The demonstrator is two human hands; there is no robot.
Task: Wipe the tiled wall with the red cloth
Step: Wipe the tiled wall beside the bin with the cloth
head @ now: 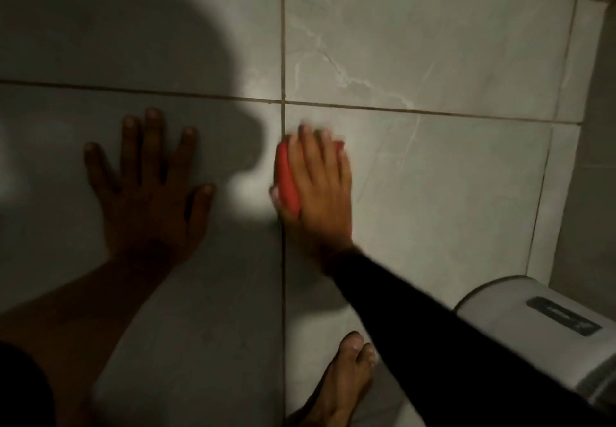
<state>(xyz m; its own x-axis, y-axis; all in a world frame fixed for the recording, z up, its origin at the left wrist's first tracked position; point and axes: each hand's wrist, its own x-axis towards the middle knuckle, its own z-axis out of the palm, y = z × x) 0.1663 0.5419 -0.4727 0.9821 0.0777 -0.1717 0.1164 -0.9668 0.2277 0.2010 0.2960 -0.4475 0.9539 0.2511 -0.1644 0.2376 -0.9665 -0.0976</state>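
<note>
- The right hand [320,186] presses the red cloth [287,179] flat against the tiled wall [433,59], its fingers [305,146] held close over it, beside a grout line [283,253].
- The cloth is bunched under the thumb side and could slip free.
- The left hand [150,186], fingers spread wide and holding nothing, braces on shadowed tile; on a wet surface it might slide.
- A bare foot [346,380] stands below the fingers; dim light may hide missed patches.

Dim picture. One patch of light falls on the tiled wall [416,59]; a large dark shadow [126,43] covers the wall's left part. The right hand [320,186] is motion-blurred. Grout lines bend toward the edges.
</note>
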